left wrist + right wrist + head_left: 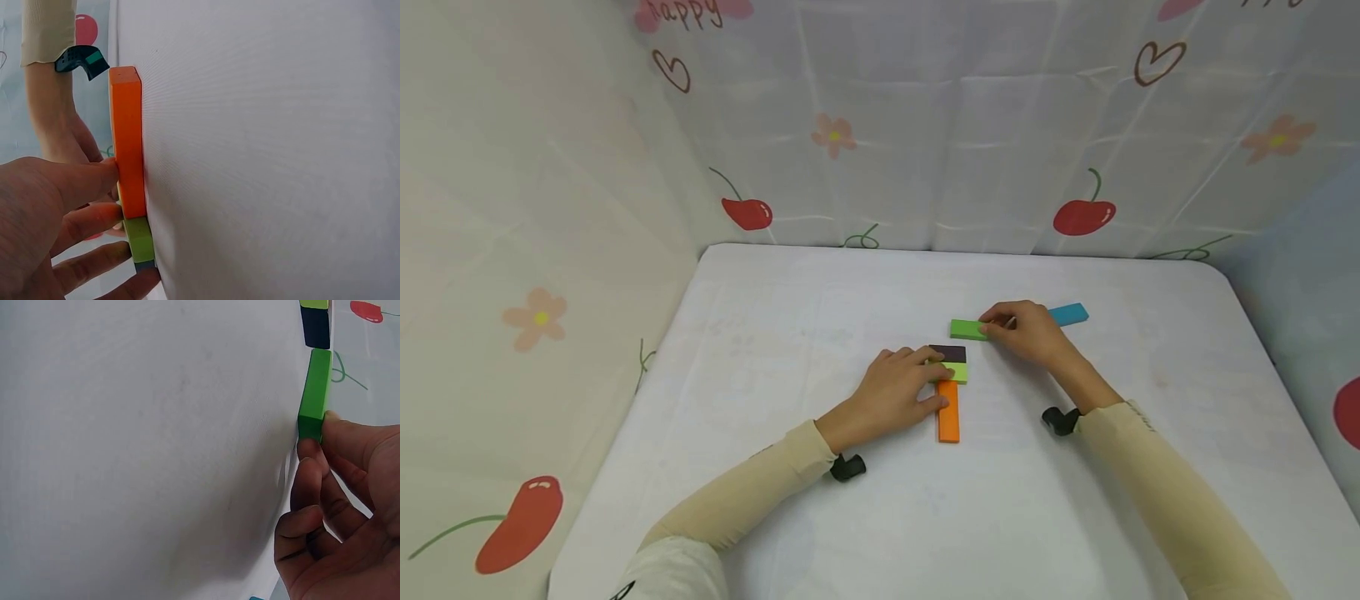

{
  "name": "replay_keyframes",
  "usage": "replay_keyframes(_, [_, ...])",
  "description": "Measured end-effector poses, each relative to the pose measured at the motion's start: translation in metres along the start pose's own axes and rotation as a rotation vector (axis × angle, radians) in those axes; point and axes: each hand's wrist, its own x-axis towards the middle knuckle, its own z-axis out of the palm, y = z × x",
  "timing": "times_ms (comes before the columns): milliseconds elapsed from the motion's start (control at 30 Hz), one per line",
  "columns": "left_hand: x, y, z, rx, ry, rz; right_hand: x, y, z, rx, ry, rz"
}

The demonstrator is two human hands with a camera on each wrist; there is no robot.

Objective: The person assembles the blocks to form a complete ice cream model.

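My right hand [1030,335] pinches the right end of a bright green block [966,330] between thumb and fingers, as the right wrist view also shows. Below it, a dark block [951,354] and a light green block [957,372] lie side by side. An orange block [949,421] runs from the light green one toward the near edge. My left hand [886,396] rests on this group with spread fingers. In the left wrist view its thumb touches the orange block [128,140], and fingertips touch the light green block [140,240] and the dark one.
A blue block [1069,314] lies just beyond the right hand, partly covered by it. The white tabletop [760,333] meets a printed curtain [925,167] at the back. Small black wrist devices [848,468] sit under both forearms.
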Motion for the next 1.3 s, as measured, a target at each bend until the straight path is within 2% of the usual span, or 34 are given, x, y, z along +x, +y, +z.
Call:
replay_keyframes(533, [0.0,0.001,-0.003,-0.009,-0.004,-0.005,0.003,-0.008,0.008,-0.004,-0.028,0.015])
replay_keyframes(1300, [0.0,0.0,-0.001,-0.012,-0.006,-0.007,0.004,-0.018,0.016,0.009,-0.049,-0.016])
